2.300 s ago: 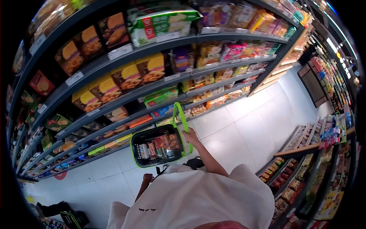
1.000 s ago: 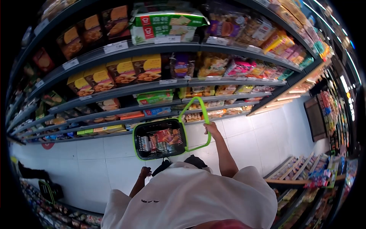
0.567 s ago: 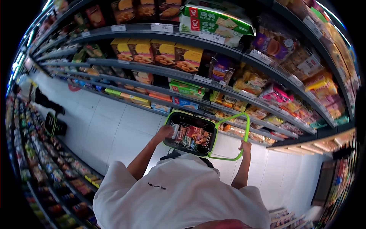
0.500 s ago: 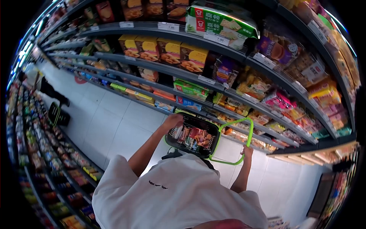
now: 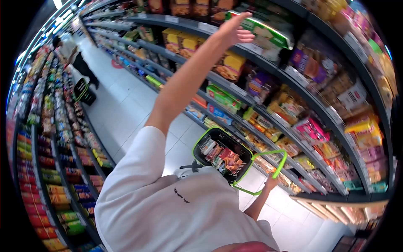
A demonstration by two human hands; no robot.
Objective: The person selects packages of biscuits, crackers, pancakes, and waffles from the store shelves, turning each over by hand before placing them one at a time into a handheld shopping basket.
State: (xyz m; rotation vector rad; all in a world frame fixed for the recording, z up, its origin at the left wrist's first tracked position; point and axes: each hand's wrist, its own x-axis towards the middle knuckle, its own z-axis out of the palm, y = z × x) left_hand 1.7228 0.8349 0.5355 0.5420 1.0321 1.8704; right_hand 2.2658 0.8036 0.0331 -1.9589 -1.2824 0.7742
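My left hand [image 5: 236, 32] is raised on an outstretched arm, its fingers apart and nothing in them. It overlaps the left end of a green and white pack of crackers [image 5: 270, 38] on an upper shelf. Down to the right, my right hand [image 5: 270, 183] is closed around the bright green handle of a black shopping basket [image 5: 200, 158]. The basket hangs in front of my body, tilted. Inside it lie several snack packets [image 5: 231, 159] in red, brown and white wrappers.
Long grey shelves [image 5: 235, 89] of packaged snacks run along the right side, with yellow biscuit boxes [image 5: 230, 65] below my left hand. More stocked shelves [image 5: 54, 168] stand on the left. Down the aisle a person [image 5: 71, 52] stands near another black basket [image 5: 85, 91].
My left hand has left the basket's rim and swung up to the green pack on the upper shelf. My right hand keeps hold of the handle. The view has shifted.
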